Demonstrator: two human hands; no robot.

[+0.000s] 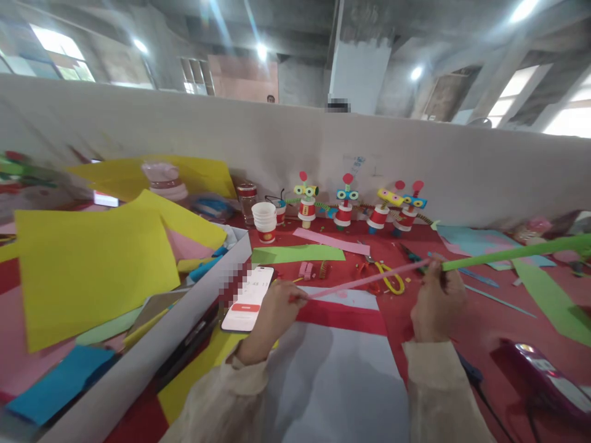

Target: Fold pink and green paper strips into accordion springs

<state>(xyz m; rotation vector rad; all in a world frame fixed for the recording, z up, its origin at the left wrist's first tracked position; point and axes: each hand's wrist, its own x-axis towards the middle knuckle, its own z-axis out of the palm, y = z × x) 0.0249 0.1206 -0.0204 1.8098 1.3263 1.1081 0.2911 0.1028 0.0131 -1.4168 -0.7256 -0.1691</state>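
A narrow pink paper strip [364, 281] stretches between my two hands above the table. My left hand [278, 312] is closed in a pinch on its left end. At the strip's other end my right hand [438, 301] pinches it where it meets a long green paper strip [517, 251], which runs off to the right; whether the two are joined is hidden by my fingers. Below my hands lies a white sheet [341, 375]. A phone [249, 299] with a lit screen lies beside my left hand, and yellow-handled scissors [391, 277] rest beyond the strip.
Several paper-cup figures [343, 214] stand along the back partition [286, 138], near stacked paper cups [265, 221] and a jar [247, 200]. On the left, a white box [217, 264] holds coloured paper. A purple device [547, 375] with a cord lies at right on the red table [466, 332].
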